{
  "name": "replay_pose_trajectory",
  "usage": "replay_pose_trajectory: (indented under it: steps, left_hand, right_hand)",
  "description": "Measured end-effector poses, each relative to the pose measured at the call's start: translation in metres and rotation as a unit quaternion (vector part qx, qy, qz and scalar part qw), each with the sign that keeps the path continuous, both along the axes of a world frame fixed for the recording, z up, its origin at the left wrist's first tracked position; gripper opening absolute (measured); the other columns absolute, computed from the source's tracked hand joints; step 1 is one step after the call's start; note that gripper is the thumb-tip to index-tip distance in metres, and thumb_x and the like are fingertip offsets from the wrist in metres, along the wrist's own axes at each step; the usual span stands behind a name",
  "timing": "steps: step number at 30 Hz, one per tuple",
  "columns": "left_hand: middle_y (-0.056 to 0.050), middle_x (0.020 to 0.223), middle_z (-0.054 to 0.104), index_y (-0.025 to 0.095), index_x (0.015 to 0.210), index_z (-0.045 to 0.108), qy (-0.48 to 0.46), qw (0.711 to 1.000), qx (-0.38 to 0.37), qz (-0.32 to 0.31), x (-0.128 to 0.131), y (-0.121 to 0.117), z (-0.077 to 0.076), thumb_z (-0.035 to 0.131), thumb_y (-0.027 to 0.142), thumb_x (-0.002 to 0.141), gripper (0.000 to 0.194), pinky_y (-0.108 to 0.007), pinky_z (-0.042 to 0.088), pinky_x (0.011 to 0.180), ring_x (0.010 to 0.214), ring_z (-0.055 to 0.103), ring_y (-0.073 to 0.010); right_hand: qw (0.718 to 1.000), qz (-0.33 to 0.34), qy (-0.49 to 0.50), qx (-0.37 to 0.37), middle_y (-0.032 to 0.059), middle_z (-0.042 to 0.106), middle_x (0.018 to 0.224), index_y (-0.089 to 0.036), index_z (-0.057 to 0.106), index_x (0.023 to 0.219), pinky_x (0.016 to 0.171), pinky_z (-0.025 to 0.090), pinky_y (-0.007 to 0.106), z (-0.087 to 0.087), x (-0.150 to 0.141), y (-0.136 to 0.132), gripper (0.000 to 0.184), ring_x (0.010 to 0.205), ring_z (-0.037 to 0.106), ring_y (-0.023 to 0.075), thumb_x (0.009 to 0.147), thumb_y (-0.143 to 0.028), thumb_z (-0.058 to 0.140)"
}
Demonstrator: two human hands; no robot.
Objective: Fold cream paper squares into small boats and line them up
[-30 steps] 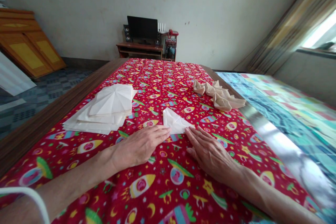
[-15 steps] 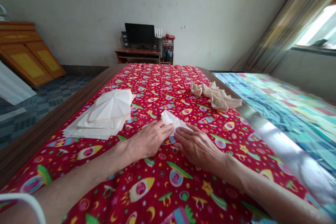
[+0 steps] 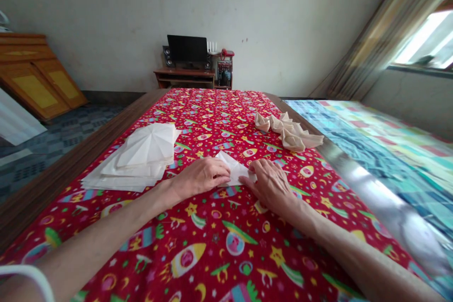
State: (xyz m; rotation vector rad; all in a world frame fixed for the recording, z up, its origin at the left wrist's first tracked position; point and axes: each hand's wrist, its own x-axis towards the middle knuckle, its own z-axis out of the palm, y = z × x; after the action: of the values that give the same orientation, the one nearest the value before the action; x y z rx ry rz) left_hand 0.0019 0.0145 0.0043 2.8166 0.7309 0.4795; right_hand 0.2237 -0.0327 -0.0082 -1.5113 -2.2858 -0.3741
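Note:
A small folded sheet of white paper (image 3: 235,170) lies on the red patterned cloth in front of me. My left hand (image 3: 205,173) grips its left edge, thumb below and fingers on top. At its right edge my right hand (image 3: 269,183) pinches the paper between thumb and curled fingers. To the left is a fanned stack of creased white paper sheets (image 3: 146,148). Several folded paper boats (image 3: 290,132), cream in colour, sit together at the right side of the cloth, beyond my right hand.
The red cloth (image 3: 187,264) covers a long table with a brown wooden edge (image 3: 53,170). On the right a bed with a checked cover (image 3: 382,151) adjoins it. A desk with a monitor (image 3: 187,49) stands by the far wall, a wooden cabinet (image 3: 38,75) at left.
My fingers have gone from lying flat on the paper to pinching its two sides. The right hand has curled and moved slightly outward. The view has tilted a little.

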Motion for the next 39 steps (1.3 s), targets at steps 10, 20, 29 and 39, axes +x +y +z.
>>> replay_pose_trajectory:
  steps: [10, 20, 29, 39]
  left_hand:
    - [-0.011, 0.136, 0.045, 0.016, 0.134, 0.043, 0.044, 0.998, -0.043, 0.030, -0.001, 0.047, -0.007, 0.063, 0.048, 0.079, 0.066, -0.035, 0.030, 0.108, 0.129, 0.038, -0.0230]
    - [-0.007, 0.115, 0.049, 0.020, 0.130, 0.048, 0.011, 0.999, -0.038, 0.032, -0.001, 0.043, -0.005, 0.066, 0.049, 0.076, 0.064, -0.031, 0.042, 0.095, 0.108, 0.050, -0.0201]
    - [-0.010, 0.115, 0.053, 0.020, 0.138, 0.038, 0.037, 0.983, -0.009, 0.181, 0.003, 0.031, -0.010, 0.064, 0.052, 0.075, 0.075, -0.035, 0.044, 0.091, 0.108, 0.054, -0.0252]
    - [-0.004, 0.096, 0.067, 0.023, 0.114, 0.061, -0.018, 0.964, -0.054, 0.261, 0.013, 0.031, -0.012, 0.067, 0.042, 0.073, 0.045, -0.028, 0.047, 0.075, 0.087, 0.063, -0.0212]
  right_hand:
    - [0.997, 0.027, 0.058, -0.039, 0.0063, 0.056, 0.085, -0.019, 0.050, 0.085, 0.066, 0.040, 0.029, -0.004, 0.007, -0.005, 0.021, 0.075, 0.052, 0.0184, 0.088, -0.040, 0.052]
    - [0.986, 0.036, 0.142, -0.073, 0.0017, 0.059, 0.075, -0.020, 0.051, 0.079, 0.063, 0.037, 0.024, -0.007, 0.003, 0.000, 0.008, 0.067, 0.053, 0.0140, 0.086, -0.022, 0.049]
    - [0.988, 0.087, 0.105, -0.068, 0.0014, 0.056, 0.069, -0.018, 0.051, 0.075, 0.057, 0.031, 0.023, -0.005, 0.013, 0.033, 0.014, 0.062, 0.048, 0.0129, 0.087, -0.019, 0.044]
    - [0.965, 0.093, 0.158, -0.188, 0.0000, 0.061, 0.075, -0.017, 0.063, 0.087, 0.055, 0.032, 0.020, 0.003, 0.015, 0.065, 0.023, 0.063, 0.052, 0.0110, 0.080, -0.039, 0.060]
